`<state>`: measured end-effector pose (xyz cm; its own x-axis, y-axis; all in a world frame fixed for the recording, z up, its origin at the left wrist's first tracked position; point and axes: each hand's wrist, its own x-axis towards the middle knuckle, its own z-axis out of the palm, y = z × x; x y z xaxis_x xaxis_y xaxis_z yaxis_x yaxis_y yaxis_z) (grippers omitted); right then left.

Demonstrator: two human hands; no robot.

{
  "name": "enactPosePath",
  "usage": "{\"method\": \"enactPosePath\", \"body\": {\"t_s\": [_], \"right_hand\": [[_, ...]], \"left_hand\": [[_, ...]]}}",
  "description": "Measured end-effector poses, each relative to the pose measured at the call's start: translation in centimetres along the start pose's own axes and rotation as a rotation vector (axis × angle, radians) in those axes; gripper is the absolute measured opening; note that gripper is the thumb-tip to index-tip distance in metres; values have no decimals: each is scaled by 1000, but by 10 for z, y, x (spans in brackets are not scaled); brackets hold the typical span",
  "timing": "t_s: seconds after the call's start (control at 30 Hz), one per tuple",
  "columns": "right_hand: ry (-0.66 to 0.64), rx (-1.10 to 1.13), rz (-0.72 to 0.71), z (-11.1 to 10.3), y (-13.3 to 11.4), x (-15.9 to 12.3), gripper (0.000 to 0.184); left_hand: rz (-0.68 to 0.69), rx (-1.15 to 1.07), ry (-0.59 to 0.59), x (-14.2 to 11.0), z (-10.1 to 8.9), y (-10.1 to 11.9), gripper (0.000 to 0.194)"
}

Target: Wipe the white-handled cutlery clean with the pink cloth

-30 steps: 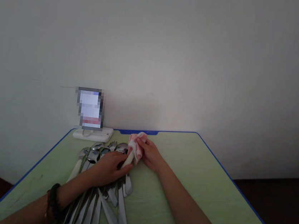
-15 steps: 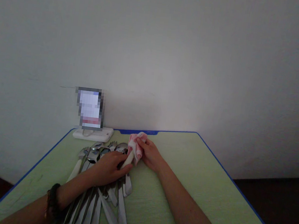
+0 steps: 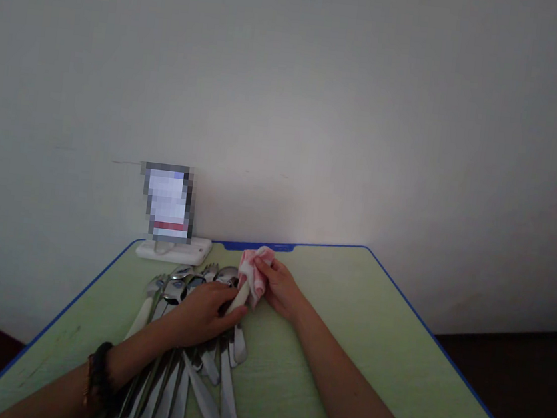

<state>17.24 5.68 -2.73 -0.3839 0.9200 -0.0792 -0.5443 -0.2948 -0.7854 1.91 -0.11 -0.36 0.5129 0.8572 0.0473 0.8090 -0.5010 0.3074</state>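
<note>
My left hand (image 3: 209, 315) is closed around the pale handle (image 3: 238, 300) of a utensil whose head is hidden in a cloth. The pink and white cloth (image 3: 254, 275) is bunched over that far end, and my right hand (image 3: 277, 286) pinches it from the right side. Under and around my left hand lies a pile of metal cutlery: spoons (image 3: 174, 291), forks (image 3: 210, 270) and several long handles (image 3: 228, 398) pointing toward me. A fork with a cream handle (image 3: 143, 318) lies at the pile's left edge. My left forearm covers part of the pile.
A phone (image 3: 168, 203) with a blurred screen leans upright on a white stand (image 3: 173, 249) at the back left of the table. The light green table (image 3: 382, 355) has a blue rim and stands against a plain wall (image 3: 350, 110).
Almost nothing differs. Both hands keep their hold on the utensil and the cloth in the same place, and the cutlery pile lies as before.
</note>
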Motion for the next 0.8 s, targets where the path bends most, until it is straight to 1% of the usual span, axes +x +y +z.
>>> {"method": "enactPosePath", "body": {"t_s": [0.13, 0.33, 0.53, 0.8], "right_hand": [[-3, -2, -8, 0, 1, 0, 28], [-2, -5, -4, 0, 0, 0, 28], [-2, -6, -12, 0, 1, 1, 28], [-6, -4, -4, 1, 0, 0, 27]], "left_hand": [[-1, 19, 15, 0, 1, -1, 32], [12, 23, -1, 0, 0, -1, 32], [9, 14, 18, 0, 1, -2, 33], [3, 13, 12, 0, -1, 1, 31]]}}
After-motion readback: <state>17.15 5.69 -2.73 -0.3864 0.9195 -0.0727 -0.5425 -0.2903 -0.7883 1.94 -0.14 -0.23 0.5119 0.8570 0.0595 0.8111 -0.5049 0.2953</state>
